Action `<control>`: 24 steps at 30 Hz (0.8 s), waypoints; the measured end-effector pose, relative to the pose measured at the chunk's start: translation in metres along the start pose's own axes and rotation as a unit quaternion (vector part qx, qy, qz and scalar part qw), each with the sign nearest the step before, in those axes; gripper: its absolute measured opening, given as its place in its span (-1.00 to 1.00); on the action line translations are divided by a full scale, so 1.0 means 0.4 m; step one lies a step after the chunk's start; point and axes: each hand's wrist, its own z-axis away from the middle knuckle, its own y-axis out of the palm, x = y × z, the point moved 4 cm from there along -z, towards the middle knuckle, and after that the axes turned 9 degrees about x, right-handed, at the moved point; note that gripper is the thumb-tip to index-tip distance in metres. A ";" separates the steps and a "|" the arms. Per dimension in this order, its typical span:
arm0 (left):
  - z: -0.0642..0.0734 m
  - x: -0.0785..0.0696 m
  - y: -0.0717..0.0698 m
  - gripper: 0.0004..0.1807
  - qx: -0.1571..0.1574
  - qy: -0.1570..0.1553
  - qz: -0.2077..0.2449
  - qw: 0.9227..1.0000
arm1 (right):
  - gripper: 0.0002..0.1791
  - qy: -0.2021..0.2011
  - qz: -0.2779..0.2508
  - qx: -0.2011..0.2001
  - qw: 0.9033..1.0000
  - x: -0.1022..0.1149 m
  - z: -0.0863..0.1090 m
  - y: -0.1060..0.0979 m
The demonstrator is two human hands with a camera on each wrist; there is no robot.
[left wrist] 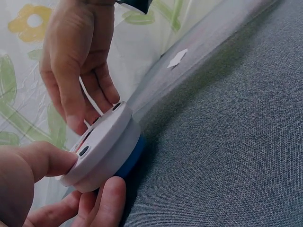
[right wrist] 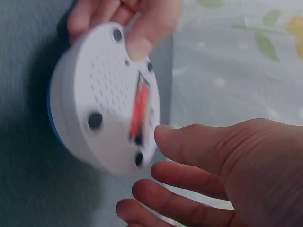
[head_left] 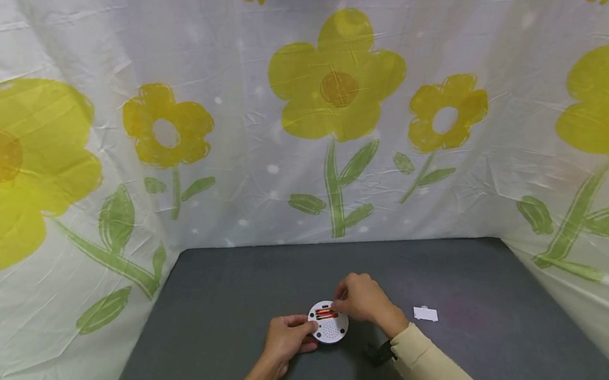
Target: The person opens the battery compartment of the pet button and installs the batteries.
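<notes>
Round white device [head_left: 330, 330] — red batteries [right wrist: 139, 111] exposed — left fingers [left wrist: 112, 195] gripping it, right fingers [right wrist: 175, 200] spread.

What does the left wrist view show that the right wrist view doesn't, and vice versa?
Only the left wrist view: a small flat white piece lying on the dark grey fabric surface.
Only the right wrist view: the grid of small holes on the white round plastic device, whose face the left view sees nearly edge-on.
Both: the device with its blue base, the left hand holding it, the right hand at its rim, the fabric surface and the pale flower-printed curtain.
</notes>
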 end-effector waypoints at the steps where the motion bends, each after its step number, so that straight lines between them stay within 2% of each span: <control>1: -0.001 0.000 0.000 -0.62 0.000 0.000 0.000 1.000 | -0.86 -0.001 0.007 -0.004 1.000 -0.003 0.001 -0.009; 9: -0.001 0.001 0.002 -0.62 0.002 0.004 0.005 1.000 | -0.80 0.033 0.036 -0.014 0.999 -0.045 0.020 -0.067; 16: -0.004 0.004 0.001 -0.60 0.002 0.004 0.007 1.000 | -0.75 0.039 0.065 -0.011 0.997 -0.086 0.040 -0.101; 24: -0.006 0.004 0.001 -0.62 -0.003 0.001 -0.002 1.000 | -0.72 0.065 0.068 -0.002 0.996 -0.144 0.080 -0.141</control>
